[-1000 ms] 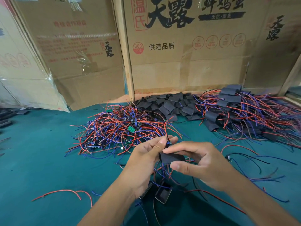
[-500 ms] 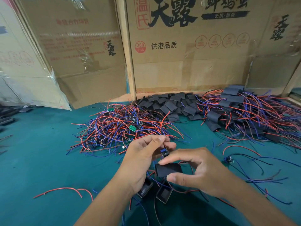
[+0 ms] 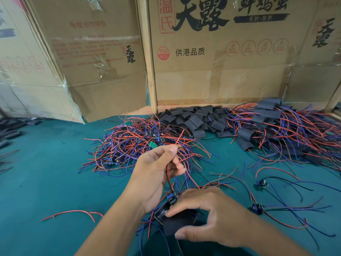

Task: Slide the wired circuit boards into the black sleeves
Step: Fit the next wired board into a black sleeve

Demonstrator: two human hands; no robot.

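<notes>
My right hand (image 3: 210,217) pinches a flat black sleeve (image 3: 179,223) between thumb and fingers, low in the view. A small circuit board (image 3: 171,198) with blue and black parts sticks out of the sleeve's upper left end. My left hand (image 3: 156,172) is raised above it and pinches the board's red and dark wires (image 3: 168,174) near their free ends. A heap of unsleeved wired boards (image 3: 140,145) lies behind the hands. A pile of empty black sleeves (image 3: 197,119) lies at the back.
A heap of sleeved boards with red and blue wires (image 3: 282,132) fills the back right. Two loose wired boards (image 3: 261,182) (image 3: 257,207) lie to the right on the green table (image 3: 46,172). Cardboard boxes (image 3: 221,61) wall off the back. A stray red wire (image 3: 73,213) lies front left.
My right hand has moved down and toward me with the sleeve. My left hand has slid from the board up along its wires and now pulls them upward.
</notes>
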